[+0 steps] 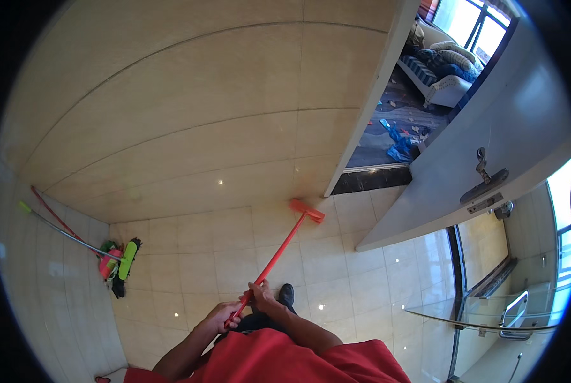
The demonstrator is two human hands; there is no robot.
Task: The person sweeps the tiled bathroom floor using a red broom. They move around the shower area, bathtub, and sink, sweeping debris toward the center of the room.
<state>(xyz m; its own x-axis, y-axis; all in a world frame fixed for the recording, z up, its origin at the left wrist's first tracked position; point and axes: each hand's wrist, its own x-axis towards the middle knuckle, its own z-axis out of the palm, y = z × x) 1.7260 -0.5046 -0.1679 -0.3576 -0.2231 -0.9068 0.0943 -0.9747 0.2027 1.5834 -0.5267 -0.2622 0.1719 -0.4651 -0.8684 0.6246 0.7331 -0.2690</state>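
Note:
A red pole (280,250) slants away from my body, held by both of my hands. Near its lower end, my left hand (223,317) is closed round it. A little farther up the pole, my right hand (262,296) grips it as well. At the far end is a red broom head (307,211), lying by the foot of the tiled wall (208,129), left of the door frame. Its underside is hidden, so I cannot tell its bristles. My shoe (287,295) rests on the shiny floor tiles (235,242) to the right of my hands.
A green broom (128,261) and another red-handled cleaning tool (58,213) lean in the left corner. An open white door (496,139) stands at the right. Beyond its black sill (369,181) lie a blue plastic bag (401,147) and litter. A glass door (486,313) juts in at lower right.

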